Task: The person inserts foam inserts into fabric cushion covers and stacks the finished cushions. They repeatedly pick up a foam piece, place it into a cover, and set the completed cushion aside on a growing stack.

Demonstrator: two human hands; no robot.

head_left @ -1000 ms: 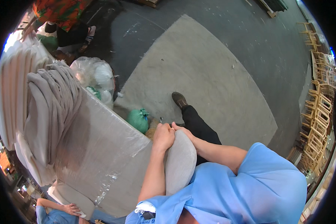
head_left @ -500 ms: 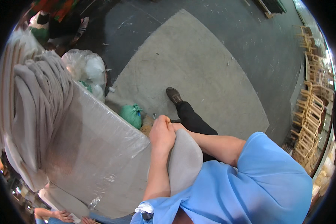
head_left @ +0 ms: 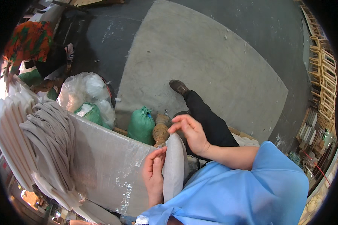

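Observation:
A padded light-grey cushion stands on its edge against my blue shirt, its narrow side facing up. My left hand lies along its left side, palm up, with loosely bent fingers near the cushion's far end. Over that far end is my right hand, its fingers apart and curved, the fingertips at or just above the fabric. Neither hand is closed around the cushion. To the left is a plastic-wrapped table. On it lies a pile of folded grey fabric covers.
White padded panels stand in a row at the far left. Beyond the table are a tied green sack, a turned wooden post and clear plastic bags. A person in a patterned shirt bends over there. Stacked wooden frames line the right.
My hands have come apart from their grip at the cushion's far end. The cushion has turned up onto its narrow edge. The view has shifted, showing more of the person at upper left.

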